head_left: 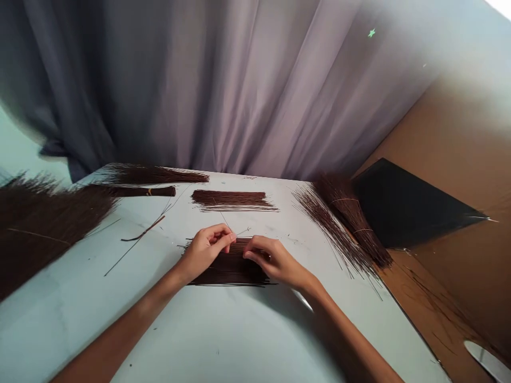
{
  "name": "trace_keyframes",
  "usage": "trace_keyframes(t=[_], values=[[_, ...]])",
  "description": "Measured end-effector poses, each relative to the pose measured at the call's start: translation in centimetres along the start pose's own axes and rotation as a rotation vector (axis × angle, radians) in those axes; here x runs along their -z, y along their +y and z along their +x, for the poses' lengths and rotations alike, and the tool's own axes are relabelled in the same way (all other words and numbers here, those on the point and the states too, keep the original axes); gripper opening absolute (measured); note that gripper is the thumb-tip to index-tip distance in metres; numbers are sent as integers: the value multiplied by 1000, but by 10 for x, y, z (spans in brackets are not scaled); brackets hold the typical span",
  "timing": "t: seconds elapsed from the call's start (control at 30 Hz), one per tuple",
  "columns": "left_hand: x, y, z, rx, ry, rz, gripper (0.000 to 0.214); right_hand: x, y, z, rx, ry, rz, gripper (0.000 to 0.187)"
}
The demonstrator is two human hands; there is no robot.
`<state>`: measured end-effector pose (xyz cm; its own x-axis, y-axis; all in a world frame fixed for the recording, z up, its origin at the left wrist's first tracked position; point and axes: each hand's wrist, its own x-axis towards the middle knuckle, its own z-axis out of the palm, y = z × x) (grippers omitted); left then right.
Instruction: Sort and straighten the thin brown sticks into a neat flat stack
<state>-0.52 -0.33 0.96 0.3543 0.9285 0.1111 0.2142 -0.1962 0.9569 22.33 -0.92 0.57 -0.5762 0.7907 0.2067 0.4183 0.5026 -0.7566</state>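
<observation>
My left hand (pixel 211 244) is closed in a pinch, and a thin dark twig (pixel 225 221) sticks up from its fingertips. My right hand (pixel 271 258) is a little to the right, thumb and fingers curled together; whatever is between them is too small to make out. Both hands are over a flat bundle of dark brown twigs (pixel 231 274) laid crosswise on the white table (pixel 191 330). Part of this bundle is hidden by the hands. Just beyond it, a second neat bundle of cut twigs (pixel 231 199) lies parallel.
A large bushy twig heap (pixel 48 229) covers the table's left side. Behind it lie a loose bundle (pixel 159 174) and a tied bundle (pixel 139 191). Loose strips (pixel 147 229) rest nearby. On the right are tied twigs (pixel 355 218) and a dark panel (pixel 407 207). A grey curtain (pixel 223 80) hangs behind.
</observation>
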Motion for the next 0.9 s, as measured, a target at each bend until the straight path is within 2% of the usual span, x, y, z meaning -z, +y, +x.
trace_keyframes(t=[0.07, 0.13, 0.17, 0.2, 0.27, 0.33, 0.4, 0.47, 0.53, 0.6, 0.67, 0.73, 0.83, 0.9], values=[[-3, 6, -6, 15, -124, -14, 25, 7, 6, 7, -34, -31, 74, 23], [-8, 8, -11, 49, -284, 26, 24, 15, 4, 12, -17, 10, 82, 24], [-9, 7, -12, 71, -323, 74, 24, 18, 1, 12, 9, 47, 62, 24], [-10, 4, -11, 84, -311, 126, 24, 20, -2, 11, 33, 82, 36, 23], [-10, -3, -8, 88, -172, 195, 25, 19, -8, 4, 52, 103, 6, 21], [-9, -9, -4, 68, -9, 180, 28, 17, -7, -3, 33, 21, 25, 20], [-8, -8, -4, 54, 11, 129, 28, 18, -1, -6, -7, -113, 62, 20], [-11, -2, -9, 51, -72, 97, 29, 24, 5, -3, -45, -167, 79, 21], [-17, 4, -15, 57, -270, 114, 27, 32, 5, 2, -38, -124, 49, 23], [-22, 5, -18, 64, -344, 216, 28, 36, -3, 3, 24, -51, -37, 22], [-24, 1, -15, 76, -228, 313, 26, 34, -13, 0, 82, -25, -116, 19], [-20, -6, -9, 100, -26, 267, 29, 27, -18, -6, 107, -56, -150, 18], [-12, -10, -1, 96, 2, 74, 29, 22, -12, -12, 107, -134, -118, 15], [-10, -6, -1, 142, -38, -46, 31, 25, -3, -13, 73, -125, -100, 15]])
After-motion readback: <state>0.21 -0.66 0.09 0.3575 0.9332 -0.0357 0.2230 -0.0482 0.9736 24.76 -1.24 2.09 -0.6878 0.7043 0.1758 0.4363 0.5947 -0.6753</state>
